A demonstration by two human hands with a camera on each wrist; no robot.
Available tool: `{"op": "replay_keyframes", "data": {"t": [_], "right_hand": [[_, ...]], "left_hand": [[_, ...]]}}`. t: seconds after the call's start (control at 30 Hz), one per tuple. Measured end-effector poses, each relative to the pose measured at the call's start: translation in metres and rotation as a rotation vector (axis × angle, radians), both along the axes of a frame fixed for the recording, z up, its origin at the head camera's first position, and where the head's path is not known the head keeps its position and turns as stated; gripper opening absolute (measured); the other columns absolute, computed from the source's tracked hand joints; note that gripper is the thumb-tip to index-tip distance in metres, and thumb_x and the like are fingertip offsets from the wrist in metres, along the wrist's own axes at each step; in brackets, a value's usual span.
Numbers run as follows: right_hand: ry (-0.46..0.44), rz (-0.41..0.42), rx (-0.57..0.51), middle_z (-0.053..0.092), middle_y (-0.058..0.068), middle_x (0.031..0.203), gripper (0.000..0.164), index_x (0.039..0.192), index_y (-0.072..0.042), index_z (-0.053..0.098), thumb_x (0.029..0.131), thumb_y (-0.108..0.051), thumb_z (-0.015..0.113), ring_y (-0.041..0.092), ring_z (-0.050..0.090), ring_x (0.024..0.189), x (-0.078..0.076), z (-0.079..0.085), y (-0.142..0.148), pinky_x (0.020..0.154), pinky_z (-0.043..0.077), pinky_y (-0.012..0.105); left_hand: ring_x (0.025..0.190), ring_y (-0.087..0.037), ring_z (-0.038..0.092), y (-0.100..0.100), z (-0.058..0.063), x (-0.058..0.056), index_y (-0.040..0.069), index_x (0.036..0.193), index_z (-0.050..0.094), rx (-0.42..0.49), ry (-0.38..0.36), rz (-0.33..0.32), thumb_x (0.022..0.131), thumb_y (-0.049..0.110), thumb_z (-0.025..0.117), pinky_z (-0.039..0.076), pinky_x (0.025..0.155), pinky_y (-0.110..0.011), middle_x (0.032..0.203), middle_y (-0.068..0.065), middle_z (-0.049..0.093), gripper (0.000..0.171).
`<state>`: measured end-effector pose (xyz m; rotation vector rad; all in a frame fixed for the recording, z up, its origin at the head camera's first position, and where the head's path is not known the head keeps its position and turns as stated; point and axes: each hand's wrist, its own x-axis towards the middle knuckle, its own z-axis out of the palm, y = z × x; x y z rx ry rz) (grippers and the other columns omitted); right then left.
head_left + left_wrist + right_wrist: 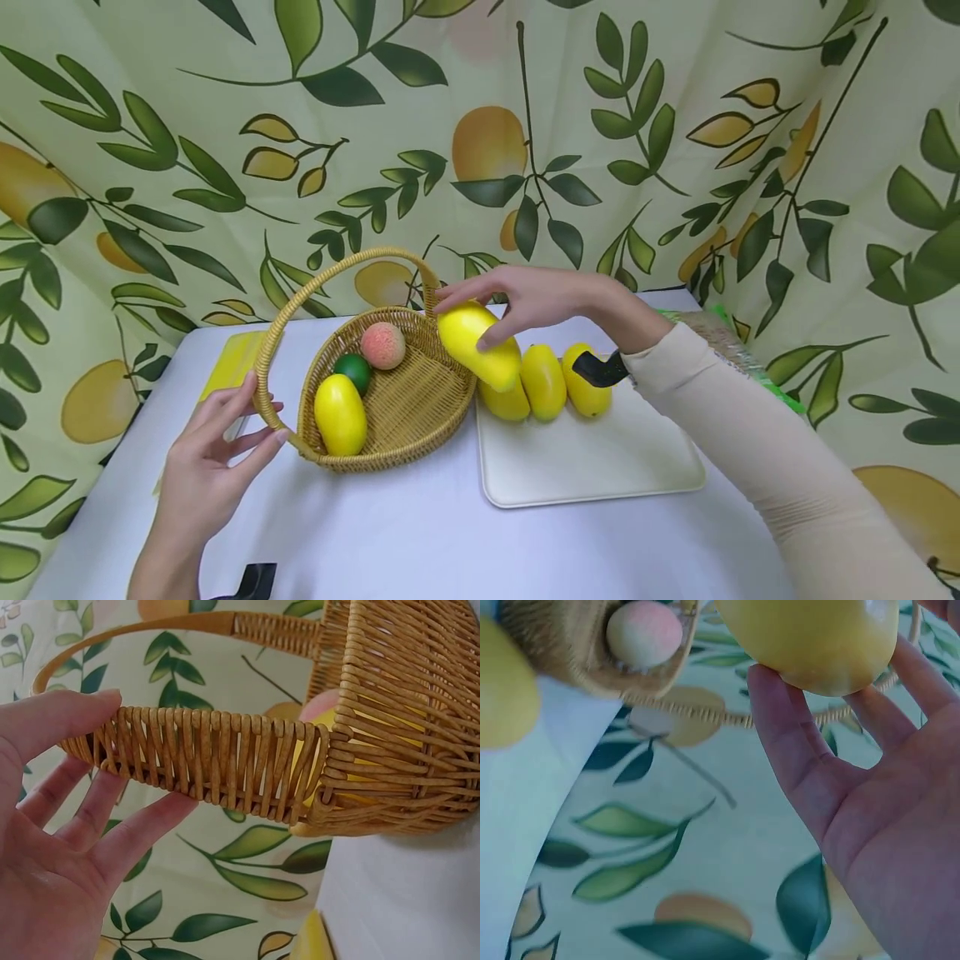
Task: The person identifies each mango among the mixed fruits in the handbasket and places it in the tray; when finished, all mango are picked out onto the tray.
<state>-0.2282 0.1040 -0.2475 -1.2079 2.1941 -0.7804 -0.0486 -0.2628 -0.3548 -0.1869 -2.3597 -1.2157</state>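
My left hand (208,467) grips one side of the handle of a wicker basket (420,457), thumb on one face and fingers on the other, as the left wrist view also shows. A yellow mango (480,346) is pinched between the thumb and fingers of my right hand (528,300), raised at the basket's right rim. Inside the basket lie another mango (341,415), a dark green round fruit (352,372) and a pink peach (383,346). In the right wrist view the held mango (817,645) shows only its lower part.
Right of the basket, a white tray (592,471) bears several mangoes (543,383) along its back edge. A yellow flat item (232,358) lies behind my left hand. A green-edged clear packet (720,342) sits at the back right. Leaf-printed cloth (480,83) hangs behind the table.
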Motion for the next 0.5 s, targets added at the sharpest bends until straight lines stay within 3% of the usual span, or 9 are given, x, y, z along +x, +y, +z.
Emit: {"op": "replay_keyframes", "data": {"t": [0.27, 0.5], "right_hand": [[-0.01, -0.118, -0.016, 0.035, 0.0, 0.167, 0.061, 0.147, -0.023, 0.056, 0.09, -0.022, 0.075, 0.026, 0.034, 0.155, 0.008, -0.01, 0.048, 0.096, 0.06, 0.038], [-0.024, -0.182, -0.037, 0.033, 0.001, 0.168, 0.061, 0.149, -0.021, 0.055, 0.091, -0.021, 0.075, 0.029, 0.035, 0.155, 0.014, -0.02, 0.071, 0.095, 0.061, 0.038]], "left_hand": [[0.106, 0.009, 0.063, 0.001, -0.001, -0.001, 0.007, 0.149, 0.051, 0.003, 0.019, -0.02, 0.072, -0.028, 0.074, 0.056, 0.078, -0.005, 0.118, 0.019, 0.057, 0.088], [0.106, 0.011, 0.062, -0.001, 0.0, 0.001, 0.01, 0.15, 0.05, -0.012, 0.0, 0.012, 0.071, -0.027, 0.075, 0.055, 0.077, -0.004, 0.116, 0.02, 0.056, 0.091]]}}
